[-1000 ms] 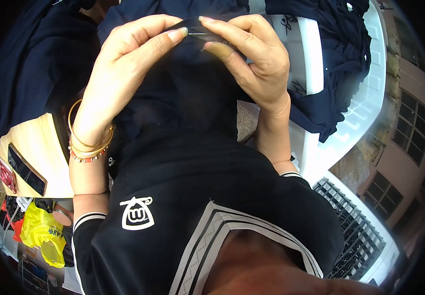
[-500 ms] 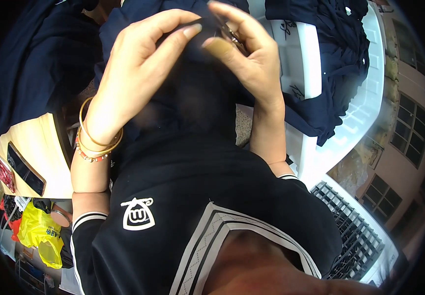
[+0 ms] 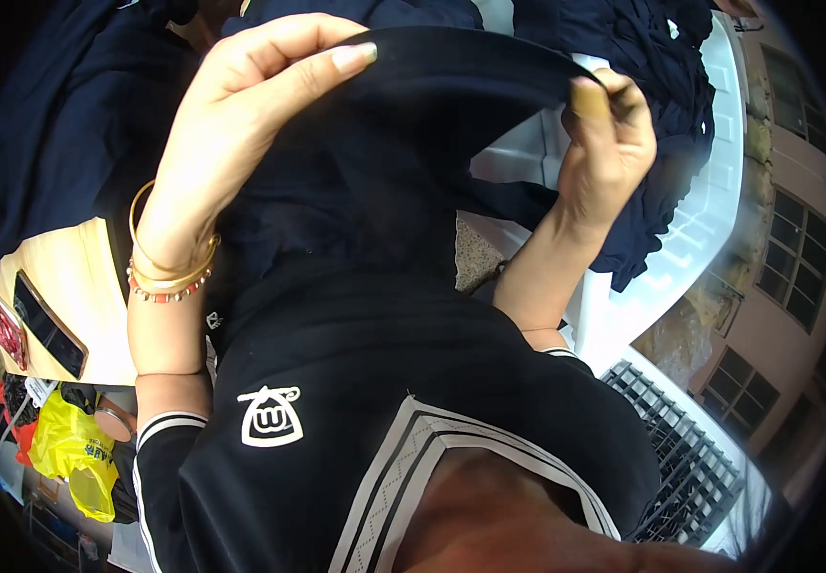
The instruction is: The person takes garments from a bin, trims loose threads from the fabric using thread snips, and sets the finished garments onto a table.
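A dark navy garment [image 3: 470, 72] is stretched in a curved band between my hands, its edge running from one to the other. My left hand [image 3: 241, 95], with bangles at the wrist, pinches the band's left end between thumb and fingers. At the other end, my right hand [image 3: 609, 134] is closed on the edge, its thumb wrapped in tan tape [image 3: 589, 98]. Something dark shows among the right fingers; whether the small metal snips are still in that hand I cannot make out. The rest of the garment hangs down toward my lap.
More navy garments [image 3: 59, 124] are heaped at the left over a pale wooden surface [image 3: 78, 277], where a phone [image 3: 50, 325] lies. On the right, a white plastic tub [image 3: 690, 258] holds navy clothing [image 3: 656, 115]. A grey basket [image 3: 690, 458] and yellow bag [image 3: 74, 449] sit lower.
My right hand has moved right and slightly down, away from the left, drawing the garment's edge out between them. The metal snips seen in the right hand earlier no longer show clearly.
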Available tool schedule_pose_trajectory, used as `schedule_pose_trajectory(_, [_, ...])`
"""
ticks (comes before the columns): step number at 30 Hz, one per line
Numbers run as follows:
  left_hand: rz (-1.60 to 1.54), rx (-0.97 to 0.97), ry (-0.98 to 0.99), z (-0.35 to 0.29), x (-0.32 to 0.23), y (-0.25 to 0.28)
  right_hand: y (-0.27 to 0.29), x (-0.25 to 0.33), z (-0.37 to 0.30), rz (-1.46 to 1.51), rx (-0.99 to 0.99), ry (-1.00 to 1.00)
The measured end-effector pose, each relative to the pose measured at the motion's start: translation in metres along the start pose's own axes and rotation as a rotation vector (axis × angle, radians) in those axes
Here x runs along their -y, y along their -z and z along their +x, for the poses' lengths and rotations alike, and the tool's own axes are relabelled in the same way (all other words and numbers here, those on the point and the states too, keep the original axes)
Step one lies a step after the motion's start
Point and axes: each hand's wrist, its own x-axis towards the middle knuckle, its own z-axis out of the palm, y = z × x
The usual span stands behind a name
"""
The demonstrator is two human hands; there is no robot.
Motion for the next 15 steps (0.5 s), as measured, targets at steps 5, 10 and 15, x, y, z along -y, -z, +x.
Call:
schedule_pose_trajectory(5, [-0.053,-0.049,0.052,-0.007,-0.007,-0.004,-0.028,-0.011,-0.006,-0.324,0.17,0.165])
schedule_pose_trajectory(10, [-0.033,-0.089,0.097,-0.009,-0.005,-0.011,-0.05,-0.003,-0.003,-0.404,0.293,0.374])
schedule_pose_trajectory(15, [0.066,-0.095,0.037,-0.011,-0.003,-0.013,-0.052,-0.004,-0.001,-0.49,0.323,0.411])
